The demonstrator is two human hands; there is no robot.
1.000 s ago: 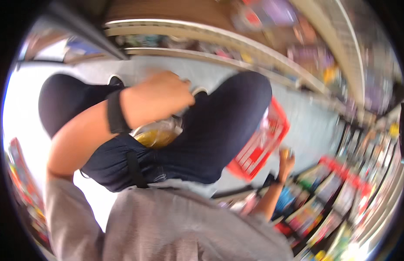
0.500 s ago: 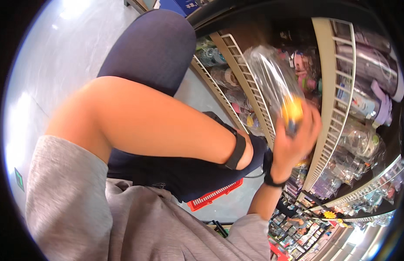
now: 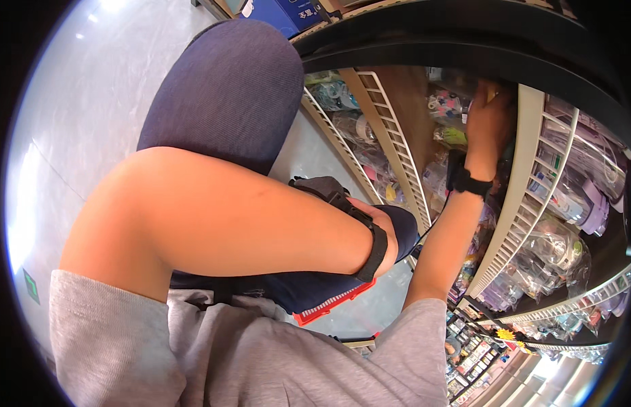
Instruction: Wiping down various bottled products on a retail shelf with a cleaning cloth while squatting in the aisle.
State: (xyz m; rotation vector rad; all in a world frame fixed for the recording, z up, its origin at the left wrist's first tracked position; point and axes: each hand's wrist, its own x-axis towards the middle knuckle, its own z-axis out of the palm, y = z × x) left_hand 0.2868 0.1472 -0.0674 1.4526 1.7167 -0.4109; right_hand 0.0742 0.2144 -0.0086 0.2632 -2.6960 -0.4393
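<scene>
My right hand (image 3: 487,125) reaches deep into a shelf compartment at the right, in shadow. Its fingers are closed around the yellow top (image 3: 492,91) of a plastic-wrapped bottle, whose body is mostly hidden in the dark. Beside the hand lie a patterned wrapped bottle (image 3: 446,103) and a lime-green item (image 3: 452,137). A black band circles my right wrist. My left hand (image 3: 381,220) is by my knee, wearing a black strap; the wrist and forearm hide its fingers, so what it holds cannot be made out.
White wire fences (image 3: 397,129) edge the shelves, with another fence (image 3: 543,183) right of my arm. Several bagged bottles (image 3: 566,237) crowd the right shelf. A red basket (image 3: 339,305) stands on the floor below my leg. A blue box (image 3: 278,15) is at the top.
My right hand has moved away from me into the shelf, carrying the wrapped yellow-topped bottle from the front of the compartment into the shadow. My left arm has barely shifted.
</scene>
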